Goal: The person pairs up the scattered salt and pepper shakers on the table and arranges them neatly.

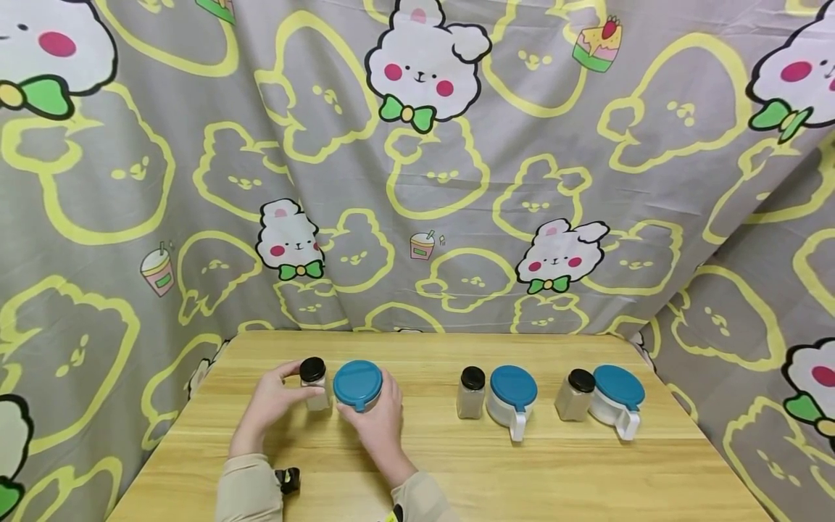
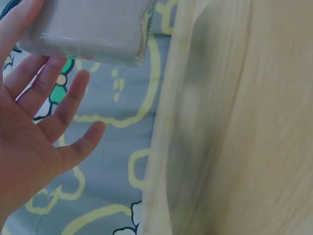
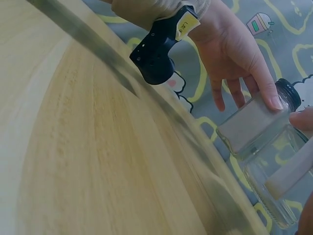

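Note:
My left hand pinches a small squarish clear jar with a black lid between thumb and fingers near its top. Pale contents fill that jar in the left wrist view, where the other fingers of the left hand are spread below it. Just right of it, my right hand grips a glass jar with a blue lid. The right wrist view shows this glass jar close beside the black-lidded jar, with a white handle. Whether either jar touches the table cannot be told.
On the wooden table, two more pairs stand to the right: black-lidded jars beside blue-lidded jars with white handles. A patterned curtain hangs behind. A black wrist device sits on the left sleeve.

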`<state>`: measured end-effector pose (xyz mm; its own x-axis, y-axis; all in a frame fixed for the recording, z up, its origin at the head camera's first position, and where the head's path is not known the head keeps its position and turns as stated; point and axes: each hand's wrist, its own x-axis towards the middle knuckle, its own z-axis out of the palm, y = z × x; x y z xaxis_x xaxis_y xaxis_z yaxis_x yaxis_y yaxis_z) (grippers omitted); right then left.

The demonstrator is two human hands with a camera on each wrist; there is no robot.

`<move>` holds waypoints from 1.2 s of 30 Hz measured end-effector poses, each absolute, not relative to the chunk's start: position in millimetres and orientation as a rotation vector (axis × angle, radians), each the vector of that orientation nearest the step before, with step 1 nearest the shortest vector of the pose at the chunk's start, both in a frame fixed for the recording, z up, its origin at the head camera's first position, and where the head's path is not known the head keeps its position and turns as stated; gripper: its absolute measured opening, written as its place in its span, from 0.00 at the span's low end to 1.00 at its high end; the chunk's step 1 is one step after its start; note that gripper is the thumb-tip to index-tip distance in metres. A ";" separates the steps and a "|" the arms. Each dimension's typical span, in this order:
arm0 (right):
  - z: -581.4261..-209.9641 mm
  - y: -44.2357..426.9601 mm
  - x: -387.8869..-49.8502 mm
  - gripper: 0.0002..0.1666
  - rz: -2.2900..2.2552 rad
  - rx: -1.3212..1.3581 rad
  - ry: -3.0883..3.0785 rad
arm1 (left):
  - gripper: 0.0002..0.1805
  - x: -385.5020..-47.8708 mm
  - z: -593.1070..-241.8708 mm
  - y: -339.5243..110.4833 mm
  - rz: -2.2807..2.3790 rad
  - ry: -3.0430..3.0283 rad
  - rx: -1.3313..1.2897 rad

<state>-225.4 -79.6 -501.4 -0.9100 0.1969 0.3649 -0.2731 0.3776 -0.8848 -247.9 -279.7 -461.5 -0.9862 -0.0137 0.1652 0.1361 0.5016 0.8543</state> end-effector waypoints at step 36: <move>-500.6 -39.6 -221.4 0.54 1.515 -0.063 -2.187 | 0.34 -256.9 -466.4 -231.3 -1.322 -2.495 -0.330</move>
<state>-221.4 -39.6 -500.6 -0.8857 0.3001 0.3542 -0.2263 0.3870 -0.8939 -256.9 -231.3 -466.4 -0.9294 0.0622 0.3639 0.3361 0.5504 0.7643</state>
